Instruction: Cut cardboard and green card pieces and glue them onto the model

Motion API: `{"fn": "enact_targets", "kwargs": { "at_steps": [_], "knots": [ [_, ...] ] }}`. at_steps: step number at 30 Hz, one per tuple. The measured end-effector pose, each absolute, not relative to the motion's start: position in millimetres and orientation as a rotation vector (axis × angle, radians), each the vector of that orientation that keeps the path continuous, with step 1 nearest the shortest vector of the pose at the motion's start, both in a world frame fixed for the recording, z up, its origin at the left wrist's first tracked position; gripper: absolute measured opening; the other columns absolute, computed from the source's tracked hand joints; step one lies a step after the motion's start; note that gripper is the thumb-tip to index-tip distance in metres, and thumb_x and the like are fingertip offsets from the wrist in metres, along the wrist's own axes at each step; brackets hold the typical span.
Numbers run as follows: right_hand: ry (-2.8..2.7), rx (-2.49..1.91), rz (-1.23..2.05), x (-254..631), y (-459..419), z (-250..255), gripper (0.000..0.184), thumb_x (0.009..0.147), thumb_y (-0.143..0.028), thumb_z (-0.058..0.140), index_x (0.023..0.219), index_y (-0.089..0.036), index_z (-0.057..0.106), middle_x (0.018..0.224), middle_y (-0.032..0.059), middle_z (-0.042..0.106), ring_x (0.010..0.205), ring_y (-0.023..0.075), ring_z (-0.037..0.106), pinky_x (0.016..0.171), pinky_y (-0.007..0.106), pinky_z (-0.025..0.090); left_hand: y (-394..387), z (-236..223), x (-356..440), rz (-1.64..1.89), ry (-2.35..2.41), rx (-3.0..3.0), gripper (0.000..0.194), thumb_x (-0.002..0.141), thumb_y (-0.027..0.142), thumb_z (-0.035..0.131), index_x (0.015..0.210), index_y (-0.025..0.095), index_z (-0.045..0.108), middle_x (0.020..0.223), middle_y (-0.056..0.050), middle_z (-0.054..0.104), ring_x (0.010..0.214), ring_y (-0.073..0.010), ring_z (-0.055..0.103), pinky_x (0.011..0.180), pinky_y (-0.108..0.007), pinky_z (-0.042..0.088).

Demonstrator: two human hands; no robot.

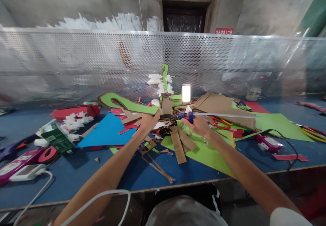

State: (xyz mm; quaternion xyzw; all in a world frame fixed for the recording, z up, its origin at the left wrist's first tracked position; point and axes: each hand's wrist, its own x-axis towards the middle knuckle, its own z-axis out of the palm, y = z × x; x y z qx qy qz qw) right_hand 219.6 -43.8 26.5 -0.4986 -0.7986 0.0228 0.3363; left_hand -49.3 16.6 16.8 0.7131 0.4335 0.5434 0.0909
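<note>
Where the forearms cross the near edge: blue bench (84, 188), with a white cable (109, 191) looping over the left forearm.
Bench front: green sheet (209, 158) lying flat, cardboard strips (178, 146) on it, between the forearms.
Right hand: right hand (200, 126) closed around the handle of a blue glue gun (190, 116); a translucent glue stick (234, 115) projects from the rear, toward the right side.
Left hand: left hand (150, 120) closed in a pinch on the near end of a green curved cutout (140, 108); exact finger gap cannot be told.
Cutout: held above the scrap, its curled end extending left beyond a blue sheet (107, 131).
Step in hand: cutout and gun presented together over the middle of the bench, judged a positioning stage; no glue contact can be made out.
Handling demand: judged to require a steady pinch, because the cutout is supported at one end only, and fingers kept clear of the nozzle, which faces the left hand's side.
Beyond the hands: cardboard block (167, 104) standing among scraps, with an upright green hook shape (165, 75) and white petal clusters (161, 88) behind.
Far limit: perforated metal screen (102, 59) across the back.
</note>
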Motion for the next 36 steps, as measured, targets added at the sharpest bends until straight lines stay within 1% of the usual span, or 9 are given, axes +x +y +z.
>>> {"fn": "enact_targets", "kwargs": {
  "at_steps": [5,9,12,15,18,22,24,29,36],
  "knots": [
    [-2.064,-1.322,0.050,226.2,-41.7,28.3,0.048,0.097,-0.060,0.051,0.071,-0.022,0.061,0.063,0.0037,0.060,0.064,0.0206,0.056,0.062,0.030,0.034,17.0,16.9,-51.2,1.636,1.300,2.082,0.034,0.089,0.049,0.052,0.065,0.026,0.049,0.066,-0.004,0.064,0.071,-0.0228,0.064,0.076,-0.034,0.053],
    [-2.053,-1.251,0.124,230.9,-42.9,32.1,0.047,0.096,-0.060,0.052,0.071,-0.022,0.059,0.065,0.0031,0.060,0.065,0.0198,0.056,0.063,0.030,0.037,16.2,17.5,-53.4,1.628,1.319,2.032,0.035,0.089,0.052,0.053,0.067,0.025,0.052,0.067,-0.004,0.065,0.072,-0.0229,0.065,0.074,-0.033,0.053],
    [-2.024,-1.173,0.307,232.4,-43.7,32.0,0.047,0.094,-0.064,0.054,0.077,-0.021,0.063,0.064,0.0017,0.059,0.062,0.0195,0.057,0.061,0.031,0.039,15.9,16.8,-54.7,1.587,1.340,2.031,0.036,0.091,0.053,0.053,0.070,0.023,0.056,0.070,-0.005,0.068,0.073,-0.0228,0.066,0.073,-0.032,0.053],
    [-1.933,-1.105,0.585,231.4,-42.2,29.3,0.052,0.093,-0.070,0.052,0.082,-0.022,0.067,0.056,0.0000,0.056,0.053,0.0185,0.055,0.055,0.031,0.041,15.6,15.2,-54.0,1.574,1.324,2.088,0.037,0.093,0.053,0.052,0.074,0.022,0.058,0.075,-0.005,0.070,0.077,-0.0229,0.068,0.078,-0.033,0.054],
    [-1.811,-1.039,0.656,230.0,-39.0,26.9,0.058,0.091,-0.077,0.051,0.074,-0.022,0.063,0.056,0.0011,0.056,0.052,0.0178,0.055,0.053,0.031,0.044,14.7,14.3,-51.7,1.543,1.340,2.192,0.039,0.094,0.058,0.052,0.077,0.023,0.059,0.078,-0.006,0.072,0.081,-0.0236,0.070,0.084,-0.035,0.055],
    [-1.636,-0.993,0.602,233.1,-34.5,26.2,0.058,0.087,-0.079,0.055,0.079,-0.023,0.063,0.063,0.0020,0.062,0.055,0.0176,0.058,0.055,0.031,0.047,14.2,14.1,-49.3,1.486,1.373,2.386,0.046,0.095,0.066,0.049,0.089,0.023,0.064,0.085,-0.007,0.075,0.097,-0.0275,0.072,0.089,-0.035,0.056],
    [-1.567,-1.025,0.524,237.5,-32.9,26.1,0.057,0.088,-0.078,0.055,0.082,-0.023,0.065,0.062,0.0017,0.062,0.055,0.0185,0.059,0.055,0.032,0.048,14.9,13.7,-48.8,1.468,1.363,2.487,0.051,0.095,0.069,0.047,0.097,0.023,0.067,0.088,-0.007,0.076,0.102,-0.0282,0.072,0.093,-0.035,0.055],
    [-1.562,-1.125,0.232,246.8,-32.3,27.9,0.055,0.094,-0.073,0.051,0.076,-0.022,0.065,0.057,0.0023,0.060,0.057,0.0213,0.062,0.058,0.033,0.048,16.1,12.0,-47.6,1.467,1.344,2.630,0.053,0.098,0.068,0.044,0.107,0.022,0.069,0.093,-0.008,0.077,0.103,-0.0261,0.073,0.096,-0.034,0.054],
    [-1.601,-1.158,-0.047,241.4,-31.9,30.0,0.060,0.097,-0.072,0.044,0.098,-0.019,0.073,0.084,0.0111,0.076,0.082,0.0299,0.072,0.074,0.037,0.051,14.4,13.2,-45.3,1.449,1.405,2.686,0.047,0.099,0.064,0.047,0.111,0.024,0.070,0.096,-0.007,0.078,0.103,-0.0268,0.073,0.097,-0.035,0.055]
  ]
}}
